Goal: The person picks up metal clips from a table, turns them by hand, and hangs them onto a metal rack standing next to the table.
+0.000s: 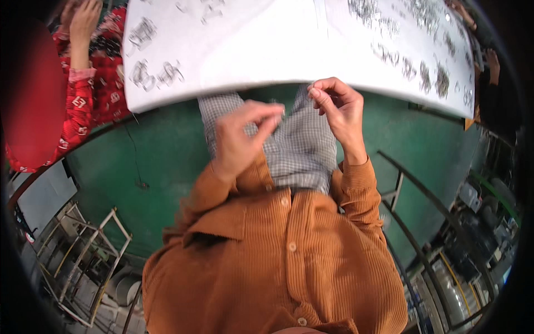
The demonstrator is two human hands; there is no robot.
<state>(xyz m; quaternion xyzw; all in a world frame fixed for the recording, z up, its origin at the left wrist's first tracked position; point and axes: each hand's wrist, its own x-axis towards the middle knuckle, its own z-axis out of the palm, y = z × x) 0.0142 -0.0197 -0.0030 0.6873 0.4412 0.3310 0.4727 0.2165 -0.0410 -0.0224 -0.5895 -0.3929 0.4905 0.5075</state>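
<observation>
Over my lap, just short of the white table's near edge, both of my hands are raised and apart. My left hand (pixel 239 136) is slightly smeared by motion, its thumb and forefinger closed in a pinch; a tiny pale glint shows at the fingertips, too small to name. A pinch also closes my right hand (pixel 340 111), thumb against forefinger, the other fingers curled; whatever is in it is too small to make out. On the white table (pixel 267 58) ahead lie several loose clusters of thin, dark, wire-like pieces (pixel 442 80), with more clusters (pixel 168 73) on the left.
At the left, a co-worker's red patterned sleeve (pixel 78 111) and hand (pixel 84 22) are beside the table. Another person's hand (pixel 493 60) is at the right edge. Metal frames (pixel 83 256) stand at lower left, dark rails (pixel 428 195) at right, above a green floor (pixel 161 161).
</observation>
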